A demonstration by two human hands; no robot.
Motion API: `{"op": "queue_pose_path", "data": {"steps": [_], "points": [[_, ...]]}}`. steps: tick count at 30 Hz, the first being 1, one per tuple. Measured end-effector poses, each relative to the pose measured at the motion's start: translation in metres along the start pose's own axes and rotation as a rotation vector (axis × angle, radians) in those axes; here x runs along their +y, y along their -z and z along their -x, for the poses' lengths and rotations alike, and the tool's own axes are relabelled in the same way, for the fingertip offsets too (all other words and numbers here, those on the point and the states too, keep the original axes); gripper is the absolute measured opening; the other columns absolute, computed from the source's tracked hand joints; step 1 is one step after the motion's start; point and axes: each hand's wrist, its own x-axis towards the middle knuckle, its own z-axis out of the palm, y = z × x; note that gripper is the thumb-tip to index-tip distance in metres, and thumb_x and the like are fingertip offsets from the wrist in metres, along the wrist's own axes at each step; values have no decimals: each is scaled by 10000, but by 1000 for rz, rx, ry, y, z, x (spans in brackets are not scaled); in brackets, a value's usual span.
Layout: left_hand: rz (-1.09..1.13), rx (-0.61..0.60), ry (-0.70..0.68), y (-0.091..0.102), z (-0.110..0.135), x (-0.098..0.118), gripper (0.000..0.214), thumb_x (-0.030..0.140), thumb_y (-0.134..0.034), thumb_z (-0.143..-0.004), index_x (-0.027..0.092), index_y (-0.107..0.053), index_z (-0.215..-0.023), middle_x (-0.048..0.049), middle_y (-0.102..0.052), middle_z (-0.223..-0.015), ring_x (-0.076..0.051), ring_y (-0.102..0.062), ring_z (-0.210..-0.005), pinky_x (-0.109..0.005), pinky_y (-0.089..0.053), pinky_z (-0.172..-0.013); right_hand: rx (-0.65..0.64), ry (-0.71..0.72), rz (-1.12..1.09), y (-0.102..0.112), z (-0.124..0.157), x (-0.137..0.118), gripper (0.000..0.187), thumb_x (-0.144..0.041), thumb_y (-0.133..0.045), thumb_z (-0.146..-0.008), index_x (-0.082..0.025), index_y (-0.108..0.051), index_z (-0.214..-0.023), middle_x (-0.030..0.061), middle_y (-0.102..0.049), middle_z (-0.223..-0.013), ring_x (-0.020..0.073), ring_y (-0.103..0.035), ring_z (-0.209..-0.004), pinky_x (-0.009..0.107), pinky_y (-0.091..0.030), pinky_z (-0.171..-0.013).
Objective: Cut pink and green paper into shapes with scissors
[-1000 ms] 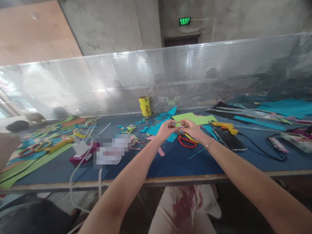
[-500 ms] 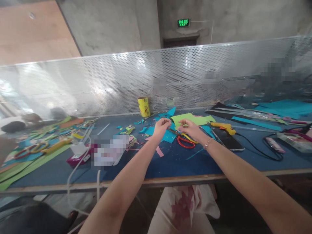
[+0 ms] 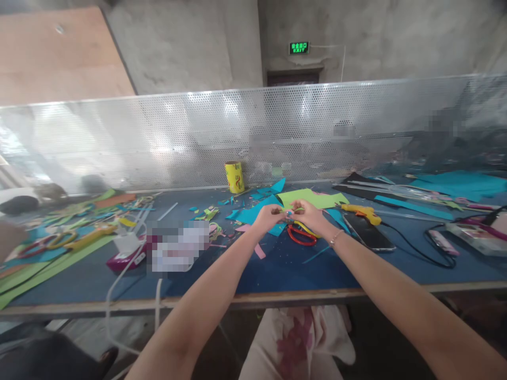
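Over the middle of the desk my left hand (image 3: 269,217) and my right hand (image 3: 308,215) meet, fingertips almost touching. Both are closed in a pinch. A tiny blue-and-white piece (image 3: 289,213) shows between them, at the right fingertips; its kind is too small to tell. What the left fingers grip is hidden. Just below my right hand lie scissors with red and yellow handles (image 3: 301,235), blades covered by the hands. Blue paper (image 3: 255,212) lies behind my left hand, and a light green sheet (image 3: 317,198) is beyond the right one. A pink paper strip (image 3: 259,250) is nearby.
A yellow glue gun (image 3: 362,212) and a dark phone (image 3: 368,232) lie to the right, with a cable trailing. On the left are a purple-and-white power strip (image 3: 127,258), paper scraps and other scissors (image 3: 61,240). A yellow roll (image 3: 235,177) stands before the perforated metal screen (image 3: 190,137).
My hands have come closer together, the left moving right and slightly down. The small blue piece now shows between the fingertips. The whole view has shifted slightly.
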Motion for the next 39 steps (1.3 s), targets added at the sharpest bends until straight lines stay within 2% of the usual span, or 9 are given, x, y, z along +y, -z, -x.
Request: {"op": "queue_pose_path", "data": {"steps": [6,11,17,22,27,32,34,37,39], "points": [[160,16,84,1,2,2,295,364,-710,-542,131,-563,-647,8,-563,-579,-92,-540,-560,-256,-455,-592,-148,1,-30,-3,0,3,343,-238,-682,-597,-159,-532,-895,45,-619,-872,143,-591,-799,298,-467,-744],[276,95,124,4,1,4,265,304,-723,-528,129,-552,-632,8,-551,-564,-84,-533,-555,-244,-445,-583,-86,-91,-19,-1,2,-2,237,-206,-664,-613,-139,-553,-811,25,-619,-699,125,-592,-645,259,-481,-604],[325,104,155,8,0,7,248,290,-715,-541,135,-544,-632,-1,-568,-590,-85,-540,-561,-248,-452,-591,-73,-81,68,2,1,-1,160,-155,-637,-621,-138,-585,-771,18,-631,-667,116,-585,-625,253,-483,-610],[157,179,59,12,-6,-2,230,258,-704,-543,138,-528,-628,13,-558,-550,-97,-536,-543,-240,-442,-556,-41,-32,224,10,-3,5,109,-147,-586,-645,-152,-617,-750,21,-637,-696,128,-580,-647,269,-474,-638],[-24,286,5,20,-13,-9,307,141,-685,-503,145,-550,-779,20,-583,-563,-113,-541,-527,-238,-428,-530,52,-32,350,25,-8,8,114,-149,-572,-638,-155,-618,-742,36,-626,-710,147,-578,-683,299,-463,-678],[47,159,25,15,-7,-1,188,161,-623,-568,143,-587,-752,7,-593,-608,-109,-553,-549,-241,-445,-552,72,35,273,21,-6,2,269,-292,-607,-667,-155,-582,-897,75,-606,-915,157,-565,-837,314,-442,-776],[71,86,21,10,-3,3,168,162,-607,-582,146,-600,-749,1,-603,-645,-112,-567,-586,-243,-454,-574,36,44,212,15,-4,-1,324,-351,-612,-672,-164,-565,-932,82,-593,-963,155,-560,-861,303,-441,-776],[35,-8,15,4,1,7,119,177,-589,-601,144,-611,-713,-9,-611,-664,-125,-582,-641,-246,-460,-600,-20,63,161,8,-2,-4,292,-395,-595,-684,-152,-557,-842,56,-599,-842,138,-561,-770,275,-444,-709],[-7,-47,19,3,3,8,105,197,-578,-618,139,-621,-694,-18,-619,-663,-134,-588,-663,-251,-461,-612,-1,88,180,5,-1,-6,283,-418,-585,-683,-144,-540,-743,25,-577,-715,123,-538,-679,262,-432,-650]]}}
